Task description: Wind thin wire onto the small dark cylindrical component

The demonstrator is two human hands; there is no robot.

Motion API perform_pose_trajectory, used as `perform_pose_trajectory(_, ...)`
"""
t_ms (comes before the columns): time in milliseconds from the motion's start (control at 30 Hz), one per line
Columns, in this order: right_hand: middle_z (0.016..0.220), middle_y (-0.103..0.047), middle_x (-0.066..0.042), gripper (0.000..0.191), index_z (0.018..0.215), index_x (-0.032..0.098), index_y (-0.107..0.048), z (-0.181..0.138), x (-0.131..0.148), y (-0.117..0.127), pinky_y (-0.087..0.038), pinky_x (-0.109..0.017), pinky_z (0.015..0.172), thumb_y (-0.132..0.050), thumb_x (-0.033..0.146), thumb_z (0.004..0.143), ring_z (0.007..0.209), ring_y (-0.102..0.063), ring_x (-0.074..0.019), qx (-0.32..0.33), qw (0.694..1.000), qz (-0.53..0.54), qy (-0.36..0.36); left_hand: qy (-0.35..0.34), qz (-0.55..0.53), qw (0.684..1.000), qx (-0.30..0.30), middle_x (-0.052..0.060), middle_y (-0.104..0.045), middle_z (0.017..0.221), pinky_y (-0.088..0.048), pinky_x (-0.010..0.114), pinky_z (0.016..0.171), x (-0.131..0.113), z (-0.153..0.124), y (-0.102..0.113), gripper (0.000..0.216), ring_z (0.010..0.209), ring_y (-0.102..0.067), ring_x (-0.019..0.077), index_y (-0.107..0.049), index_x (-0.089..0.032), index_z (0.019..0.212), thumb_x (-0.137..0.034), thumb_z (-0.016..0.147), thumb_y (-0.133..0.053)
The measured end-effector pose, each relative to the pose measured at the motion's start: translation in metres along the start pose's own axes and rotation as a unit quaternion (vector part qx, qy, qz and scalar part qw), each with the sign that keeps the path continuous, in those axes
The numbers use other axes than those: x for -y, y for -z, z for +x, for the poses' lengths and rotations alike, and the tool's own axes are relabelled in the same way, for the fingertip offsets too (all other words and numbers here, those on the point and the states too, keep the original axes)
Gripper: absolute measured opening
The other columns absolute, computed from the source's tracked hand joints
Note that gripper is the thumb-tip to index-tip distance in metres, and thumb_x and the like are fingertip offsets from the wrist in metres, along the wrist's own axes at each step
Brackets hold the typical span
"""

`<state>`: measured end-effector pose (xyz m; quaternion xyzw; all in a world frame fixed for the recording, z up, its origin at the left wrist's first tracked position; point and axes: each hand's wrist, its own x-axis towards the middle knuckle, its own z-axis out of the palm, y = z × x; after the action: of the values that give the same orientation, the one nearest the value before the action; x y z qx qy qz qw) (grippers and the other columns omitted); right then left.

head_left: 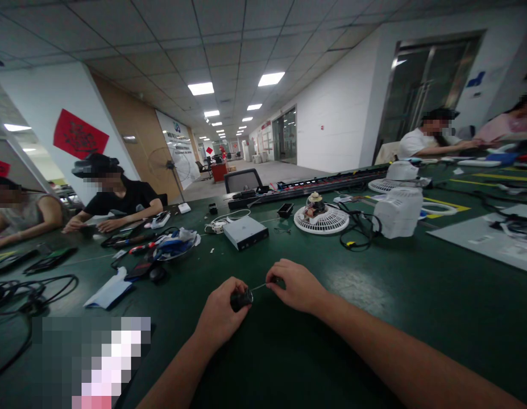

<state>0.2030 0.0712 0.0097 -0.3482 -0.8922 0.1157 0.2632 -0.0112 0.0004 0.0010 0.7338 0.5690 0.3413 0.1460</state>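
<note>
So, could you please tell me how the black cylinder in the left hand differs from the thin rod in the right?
The black cylinder is stout; the thin rod is far narrower. The cylinder is dark, the rod paler grey. The left hand wraps around the cylinder, while the right hand pinches the rod. Both are hand-held.

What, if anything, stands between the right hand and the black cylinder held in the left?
Nothing visible blocks the gap between the right hand and the black cylinder in the left hand; only the thin strand pinched by the right hand crosses it.
</note>
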Motion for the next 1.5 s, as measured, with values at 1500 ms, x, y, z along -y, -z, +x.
perform_pose_trajectory(1500,0.077,-0.068,0.000,0.044,0.087,0.024,-0.071,0.002,0.034,-0.018,-0.040,-0.026,0.054,-0.082,0.054,0.057,0.068,-0.061,-0.0181,0.143,0.980,0.060,-0.127,0.098,-0.032,0.980,-0.172,0.011,-0.068,0.110,-0.057,0.039,0.082,0.020,0.007,-0.002,0.035,0.093,-0.070,0.0228,-0.048,-0.019,0.117,-0.037,0.088,-0.053)
